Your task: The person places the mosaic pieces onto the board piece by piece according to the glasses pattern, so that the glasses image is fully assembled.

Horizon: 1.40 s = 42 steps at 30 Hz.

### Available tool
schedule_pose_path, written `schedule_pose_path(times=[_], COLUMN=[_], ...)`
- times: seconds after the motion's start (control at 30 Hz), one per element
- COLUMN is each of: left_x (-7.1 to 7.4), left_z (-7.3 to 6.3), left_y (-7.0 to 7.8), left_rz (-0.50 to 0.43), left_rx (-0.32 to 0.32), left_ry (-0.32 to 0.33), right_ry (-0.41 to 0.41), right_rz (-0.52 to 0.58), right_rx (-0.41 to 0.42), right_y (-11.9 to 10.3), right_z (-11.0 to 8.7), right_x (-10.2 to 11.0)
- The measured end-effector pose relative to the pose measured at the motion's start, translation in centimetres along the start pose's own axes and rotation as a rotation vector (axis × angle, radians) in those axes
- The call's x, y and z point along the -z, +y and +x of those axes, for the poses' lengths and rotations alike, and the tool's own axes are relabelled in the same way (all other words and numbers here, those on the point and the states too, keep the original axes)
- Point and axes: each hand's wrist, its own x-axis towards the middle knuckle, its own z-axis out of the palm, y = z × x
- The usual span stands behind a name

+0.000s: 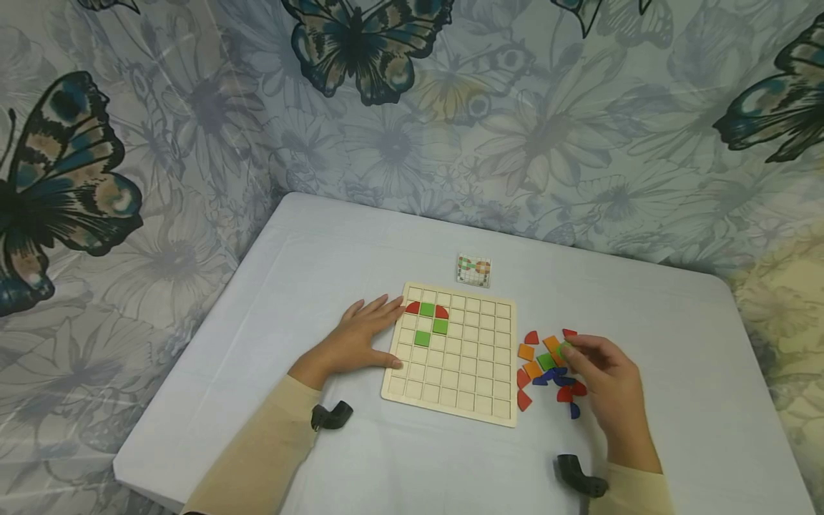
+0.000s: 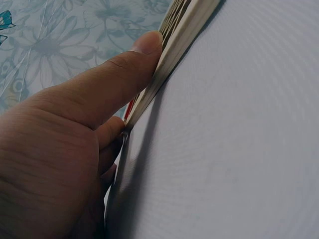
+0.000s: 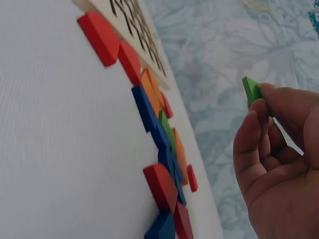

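Across a white-covered table [image 1: 360, 243], we see a pale gridded board [image 1: 476, 357], its left edge touched by a spread left hand [image 1: 357, 336] that grasps nothing. Right of the board, the right hand [image 1: 608, 368] works above scattered coloured pieces [image 1: 546, 362]; beyond its far edge lies a patterned card [image 1: 473, 270]. Smallest, we note a green piece [image 3: 251, 90], pinched by right thumb and fingers, right of the board.

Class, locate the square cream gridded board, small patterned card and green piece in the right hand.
Square cream gridded board [image 1: 453, 345]: head view, bare cell.
Small patterned card [image 1: 473, 271]: head view, its middle.
Held green piece [image 3: 252, 90]: right wrist view, exposed part.
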Motion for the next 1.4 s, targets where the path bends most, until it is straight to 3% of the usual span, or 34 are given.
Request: schedule_pose_path(times=[0.17, 0.53, 0.83, 1.07, 1.4], left_x=[0.0, 0.0, 0.1, 0.1, 0.3], left_z=[0.0, 0.0, 0.0, 0.0, -0.1], left_y=[0.0, 0.0, 0.0, 0.0, -0.1], left_rz=[0.006, 0.015, 0.004, -0.007, -0.01], left_rx=[0.002, 0.008, 0.008, -0.002, -0.011], left_ry=[-0.002, -0.004, -0.003, 0.002, -0.001], right_ry=[-0.041, -0.222, -0.365, -0.418, -0.469], right_rz=[0.017, 0.078, 0.097, 0.079, 0.035], right_rx=[0.087, 0.214, 0.25, 0.314, 0.336], right_y=[-0.9, -3.2, -5.1, -6.5, -8.0], right_z=[-0.2, 0.1, 0.4, 0.6, 1.2], right_x=[-0.8, -4.1, -8.0, -10.5, -13.9])
